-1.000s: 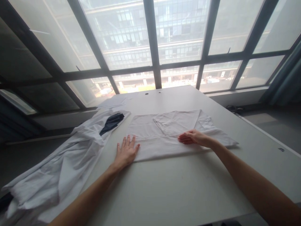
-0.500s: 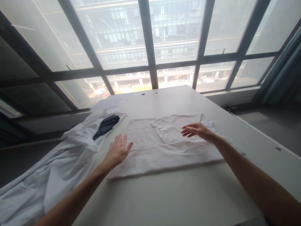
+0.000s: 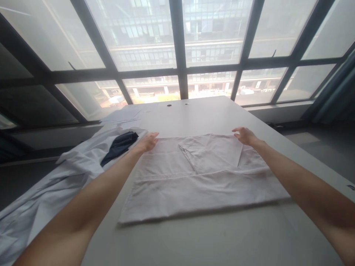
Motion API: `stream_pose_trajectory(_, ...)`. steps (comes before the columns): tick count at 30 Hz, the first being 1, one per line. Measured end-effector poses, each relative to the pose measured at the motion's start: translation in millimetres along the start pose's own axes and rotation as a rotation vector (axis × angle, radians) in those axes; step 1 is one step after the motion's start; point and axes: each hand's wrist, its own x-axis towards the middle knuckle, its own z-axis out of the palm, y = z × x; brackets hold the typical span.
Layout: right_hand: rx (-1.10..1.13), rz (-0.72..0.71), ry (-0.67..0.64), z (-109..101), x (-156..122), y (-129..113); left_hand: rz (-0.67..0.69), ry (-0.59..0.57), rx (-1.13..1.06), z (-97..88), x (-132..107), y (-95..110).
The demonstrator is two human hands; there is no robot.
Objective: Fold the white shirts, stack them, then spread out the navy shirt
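A folded white cloth garment [image 3: 199, 192] lies flat across the table in front of me, a loose wrinkled flap on its upper middle and a long fold along its near side. My left hand [image 3: 149, 142] is at its far left corner, fingers stretched out and thumb apart. At the far edge on the right is my right hand [image 3: 245, 136], its fingers and thumb apart above the cloth. I cannot tell whether either hand's fingertips press on the fabric. My right forearm covers part of the garment's right end.
The garment rests on a white table [image 3: 194, 240]. To the left, a heap of white fabric [image 3: 69, 184] hangs over the table edge, with a dark blue cloth [image 3: 119, 147] on it. Thin pale sheets [image 3: 119, 116] lie at the far left. Large windows [image 3: 210, 40] stand behind.
Both hands have moved away from me, from over the garment's middle to its far edge. The garment appears nearer and larger in view, and the camera has tilted slightly.
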Motion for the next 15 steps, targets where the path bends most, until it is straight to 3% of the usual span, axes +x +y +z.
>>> stream_pose_trajectory(6,-0.002,-0.056,-0.148,6.0,14.9,14.9,-0.029,-0.012,0.027,2.2,16.5,-19.3)
stream_pose_trajectory(11,-0.117,0.014,-0.111,0.6,15.8,5.0,-0.060,0.017,0.053,-3.0,13.3,-16.5)
stream_pose_trajectory(15,-0.102,0.029,-0.066,-14.1,11.5,-4.3,-0.087,0.086,-0.079,-17.8,1.5,-9.3)
